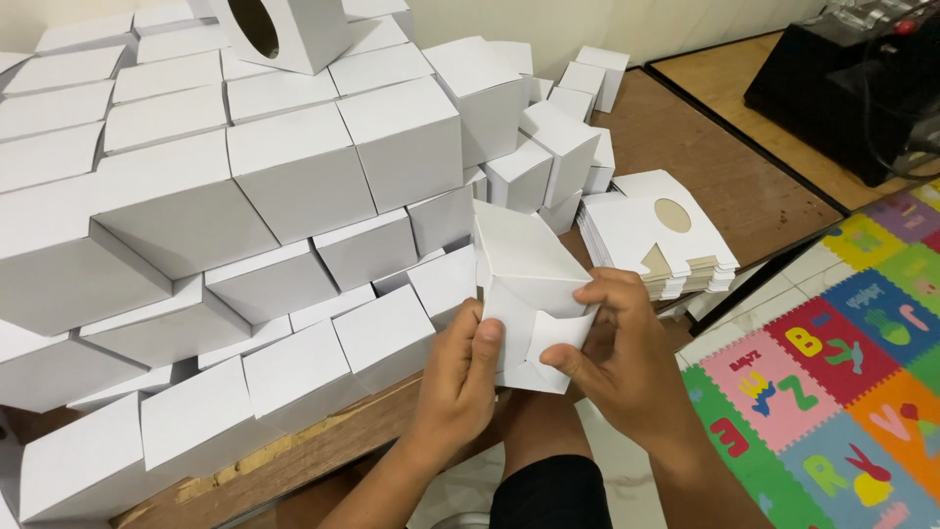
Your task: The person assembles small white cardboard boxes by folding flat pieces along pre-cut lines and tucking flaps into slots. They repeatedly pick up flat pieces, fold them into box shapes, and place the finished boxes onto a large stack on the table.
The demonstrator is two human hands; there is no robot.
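Holding a white box (527,294) between both hands, we pinch its bottom flaps: our left hand (460,377) closes thumb and fingers on the left flap, our right hand (617,358) clamps the right flap. It sits above our knee, just before the box pile (245,216), with flat blanks (656,235) behind.

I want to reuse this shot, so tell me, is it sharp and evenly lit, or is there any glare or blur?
Head view: even, soft light, only faint shadows between the stacked boxes; the box in the left hand and right hand looks sharp; white faces nearly blown out; slight wide-angle bending at the edges.
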